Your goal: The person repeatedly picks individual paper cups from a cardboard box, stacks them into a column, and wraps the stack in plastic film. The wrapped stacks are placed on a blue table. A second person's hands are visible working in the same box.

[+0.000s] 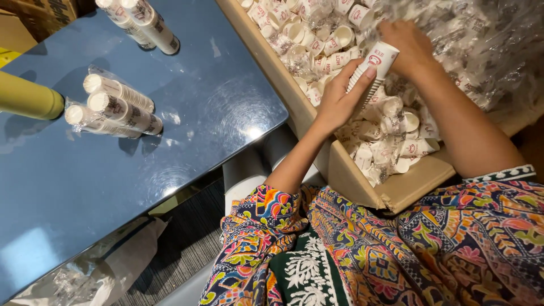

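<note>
Warm overhead light glares off the glossy blue table (187,102); focus sharp, shadows soft.

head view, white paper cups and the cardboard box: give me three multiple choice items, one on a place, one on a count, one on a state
1. Where do the loose white paper cups lie?
A. in the brown cardboard box
B. on the floor
C. on a shelf

2. How many wrapped cup stacks lie grouped at mid-table on the glossy blue table?
A. one
B. three
C. six

3. What is the stack of nested white cups doing?
A. lying on the table
B. held by left hand and right hand
C. crushed flat

Key: 1 A, cups fill the box; 2 B, three side by side; 3 B, both hands grip it.
</note>
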